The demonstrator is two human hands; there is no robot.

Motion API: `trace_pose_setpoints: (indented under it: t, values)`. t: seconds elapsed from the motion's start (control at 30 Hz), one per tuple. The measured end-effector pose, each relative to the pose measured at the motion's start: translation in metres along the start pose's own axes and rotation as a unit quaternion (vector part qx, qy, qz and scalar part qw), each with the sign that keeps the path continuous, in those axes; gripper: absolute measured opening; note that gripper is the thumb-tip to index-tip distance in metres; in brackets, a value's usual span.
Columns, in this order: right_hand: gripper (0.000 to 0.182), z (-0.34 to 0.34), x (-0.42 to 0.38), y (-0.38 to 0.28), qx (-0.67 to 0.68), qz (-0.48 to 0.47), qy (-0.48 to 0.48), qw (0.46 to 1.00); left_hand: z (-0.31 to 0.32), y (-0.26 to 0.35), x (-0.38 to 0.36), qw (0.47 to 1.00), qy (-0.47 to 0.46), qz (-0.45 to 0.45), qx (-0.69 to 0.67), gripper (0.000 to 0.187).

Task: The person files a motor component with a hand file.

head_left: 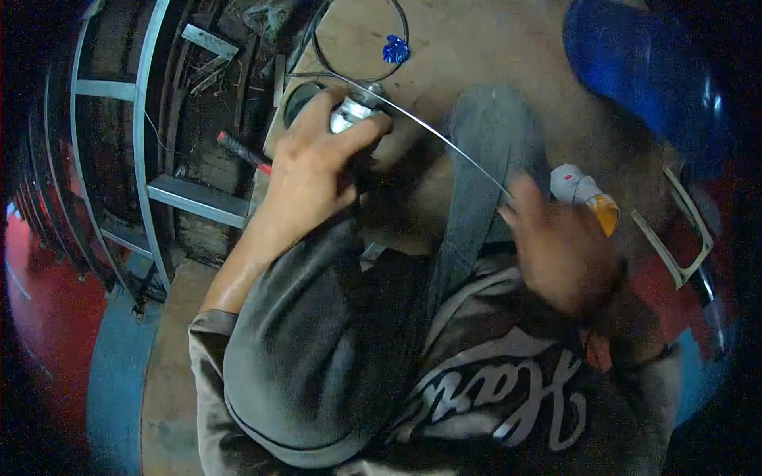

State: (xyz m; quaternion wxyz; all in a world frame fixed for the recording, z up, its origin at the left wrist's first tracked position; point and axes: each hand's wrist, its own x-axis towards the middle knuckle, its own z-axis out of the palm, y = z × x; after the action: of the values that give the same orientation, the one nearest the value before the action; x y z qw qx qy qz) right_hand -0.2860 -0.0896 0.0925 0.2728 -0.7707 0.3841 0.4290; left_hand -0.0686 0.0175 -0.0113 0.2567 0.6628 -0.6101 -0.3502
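Gripping a shiny, rounded metal part (347,117) on the tan board (484,47) with arched left hand (316,147); pinching a thin, gently bowed silvery wire (444,139) with blurred right hand (567,246); beyond, looped black cable (407,38), crinkled blue wrapper (395,50).

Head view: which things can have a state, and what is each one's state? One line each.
Left hand: closed around metal part
Metal part: gripped, partly hidden
Right hand: blurred, at wire's end
Silver wire: extended, slightly bowed
Black cable: looped
Blue scrap: crumpled

Left grip (312,155) curled, right grip (565,252) blurred
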Motion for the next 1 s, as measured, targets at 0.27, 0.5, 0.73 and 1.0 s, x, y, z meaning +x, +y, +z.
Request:
trace_pose_setpoints:
  t: [0.27,0.5,0.73,1.0]
  values:
    - [0.030,0.006,0.026,-0.011,0.126,-0.185,0.149,0.963,-0.004,-0.006,-0.013,0.999,-0.027,-0.027,0.025,0.074]
    - [0.031,0.004,0.085,-0.032,-0.005,-0.180,0.140,0.974,0.021,-0.010,-0.014,1.000,0.017,0.017,-0.005,0.063]
    - [0.037,0.015,0.012,0.015,-0.054,-0.123,0.096,0.986,0.021,-0.019,-0.027,1.000,-0.005,-0.001,0.021,0.066]
    - [0.014,0.006,0.028,-0.021,-0.073,-0.003,0.055,0.996,0.020,-0.019,-0.016,1.000,-0.002,0.000,0.010,0.067]
